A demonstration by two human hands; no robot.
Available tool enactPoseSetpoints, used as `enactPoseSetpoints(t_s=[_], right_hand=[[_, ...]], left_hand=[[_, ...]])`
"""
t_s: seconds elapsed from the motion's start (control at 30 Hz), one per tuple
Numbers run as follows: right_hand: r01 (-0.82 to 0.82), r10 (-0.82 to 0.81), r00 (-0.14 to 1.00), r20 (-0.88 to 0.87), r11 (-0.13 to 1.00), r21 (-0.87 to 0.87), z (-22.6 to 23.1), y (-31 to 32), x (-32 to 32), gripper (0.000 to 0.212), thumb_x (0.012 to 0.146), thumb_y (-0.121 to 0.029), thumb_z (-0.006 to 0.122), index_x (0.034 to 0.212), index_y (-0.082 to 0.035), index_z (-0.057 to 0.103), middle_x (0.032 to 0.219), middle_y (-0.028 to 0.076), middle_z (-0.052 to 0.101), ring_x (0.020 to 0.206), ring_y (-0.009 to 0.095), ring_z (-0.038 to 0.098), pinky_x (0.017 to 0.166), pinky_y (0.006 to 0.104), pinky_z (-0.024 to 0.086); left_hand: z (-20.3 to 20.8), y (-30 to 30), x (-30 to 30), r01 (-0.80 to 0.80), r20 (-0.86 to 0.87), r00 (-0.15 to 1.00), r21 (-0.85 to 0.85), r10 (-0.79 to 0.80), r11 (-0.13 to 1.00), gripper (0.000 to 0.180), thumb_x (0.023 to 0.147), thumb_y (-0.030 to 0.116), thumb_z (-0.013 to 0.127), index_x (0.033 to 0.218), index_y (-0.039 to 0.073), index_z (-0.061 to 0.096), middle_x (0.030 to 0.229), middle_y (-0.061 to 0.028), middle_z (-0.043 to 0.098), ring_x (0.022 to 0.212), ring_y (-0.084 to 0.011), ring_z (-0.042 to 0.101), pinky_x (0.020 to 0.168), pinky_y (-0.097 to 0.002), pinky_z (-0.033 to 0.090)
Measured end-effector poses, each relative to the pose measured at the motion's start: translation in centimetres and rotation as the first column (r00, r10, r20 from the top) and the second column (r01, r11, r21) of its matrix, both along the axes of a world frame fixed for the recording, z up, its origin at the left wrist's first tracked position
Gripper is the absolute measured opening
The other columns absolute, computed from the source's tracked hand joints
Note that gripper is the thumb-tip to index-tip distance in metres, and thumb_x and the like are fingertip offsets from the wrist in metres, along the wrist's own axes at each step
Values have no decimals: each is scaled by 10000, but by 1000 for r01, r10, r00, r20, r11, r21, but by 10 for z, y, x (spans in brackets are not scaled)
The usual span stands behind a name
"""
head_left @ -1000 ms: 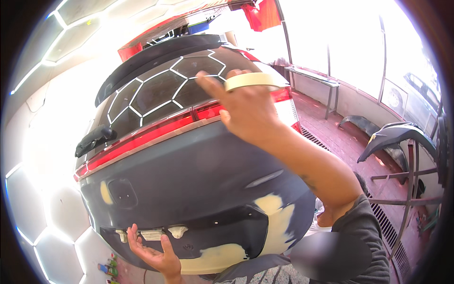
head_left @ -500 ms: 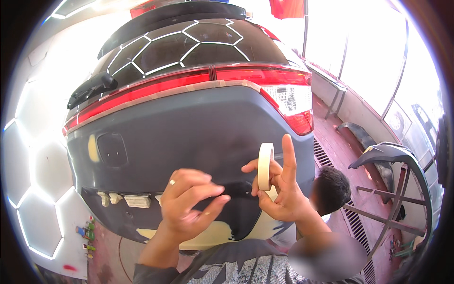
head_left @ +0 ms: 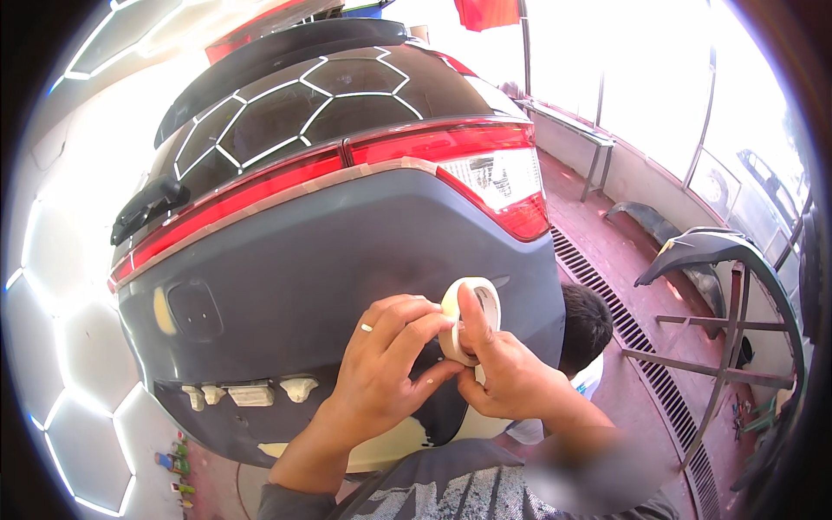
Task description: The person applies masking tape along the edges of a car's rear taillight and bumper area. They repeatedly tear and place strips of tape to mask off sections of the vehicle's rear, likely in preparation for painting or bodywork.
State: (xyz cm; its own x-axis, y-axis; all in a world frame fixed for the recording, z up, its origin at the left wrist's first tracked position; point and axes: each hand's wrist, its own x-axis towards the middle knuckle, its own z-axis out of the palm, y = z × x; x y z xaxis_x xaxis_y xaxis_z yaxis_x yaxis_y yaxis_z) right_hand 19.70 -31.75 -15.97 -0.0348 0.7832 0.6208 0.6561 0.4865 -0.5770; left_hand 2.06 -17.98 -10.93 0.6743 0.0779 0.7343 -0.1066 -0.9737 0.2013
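Observation:
A roll of pale masking tape (head_left: 489,299) is gripped in my right hand (head_left: 517,374), whose thumb and fingers close round its ring. My left hand (head_left: 392,364), with a ring on one finger, has curled fingertips and thumb against the roll's left edge; whether a loose tape end is between them I cannot tell. Behind both hands stands a car's grey, primer-like tailgate (head_left: 347,234). Strips of masking tape (head_left: 286,196) run along the lower edge of its red tail light bar (head_left: 251,189).
Someone's dark-haired head (head_left: 587,325) is low beside the car's right corner. A floor grate (head_left: 641,373) runs past it. Farther right, a bumper (head_left: 706,244) rests on a metal stand (head_left: 737,347). Small bottles (head_left: 178,464) stand on the floor at lower left.
My left hand has moved right to meet the tape roll. The roll has turned to show its open face, and my right index finger has folded down. The view has shifted slightly.

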Motion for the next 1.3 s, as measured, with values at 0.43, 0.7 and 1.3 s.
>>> enactPoseSetpoints(t_s=[0.43, 0.7, 1.3], right_hand=[[-5, -5, 998, 67, 989, 145, -6, 7, -10, 1098, 899, 87, 708, 1835, -40, 149, 1148, 258, 727, 874, 476, 724, 766, 556, 585], [-59, 66, 995, 81, 995, -84, -1, -8, -4, 1101, 851, 123, 656, 1806, 48, 114, 1087, 227, 743, 873, 404, 772, 824, 512, 623], [48, -80, 973, 216, 987, 152, 24, -26, 43, 989, 927, -164, 886, 1771, -74, 379, 999, 95, 824, 869, 363, 745, 965, 461, 538]], left_hand=[[-26, -2, -3, -25, 64, 997, -148, 34, 989, 496, 708, 124, 1043, 1090, 93, 728, 1301, -112, 729, 1266, -398, 697, 1058, -514, 564], [-15, 0, -13, -36, 26, 999, 3, 36, 999, 400, 783, 91, 994, 1120, 65, 780, 1226, -113, 793, 1302, -362, 744, 1029, -492, 593], [-9, 9, -6, 74, -239, 952, -430, -193, 900, 187, 1062, 140, 760, 1213, 65, 680, 1205, -124, 601, 1151, -288, 560, 1023, -417, 473]])
